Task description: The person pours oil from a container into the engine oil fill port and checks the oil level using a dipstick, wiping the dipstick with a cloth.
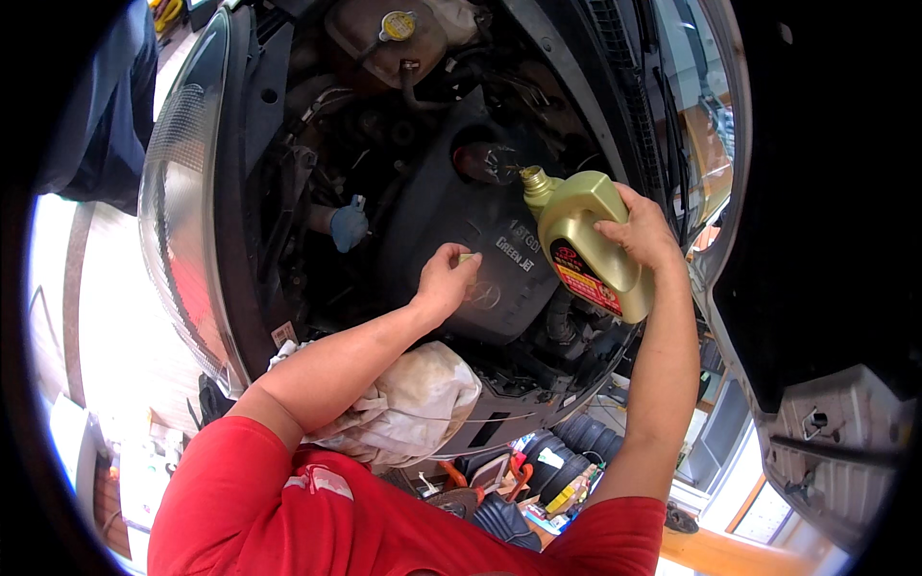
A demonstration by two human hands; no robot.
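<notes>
My right hand grips the handle of a gold oil jug with a red and black label. The jug is tilted to the left, and its uncapped mouth is beside a see-through, dark reddish funnel-like piece. That piece sits at the end of the black engine cover. A thin dark streak shows between mouth and funnel; whether oil is flowing is hard to tell. Over the cover, my left hand pinches a small gold cap between thumb and fingers.
What looks like another person's blue-gloved hand reaches in left of the cover. A coolant tank with a yellow cap stands beyond. The headlight borders the left, the raised hood the right. A stained cloth lies over the near edge.
</notes>
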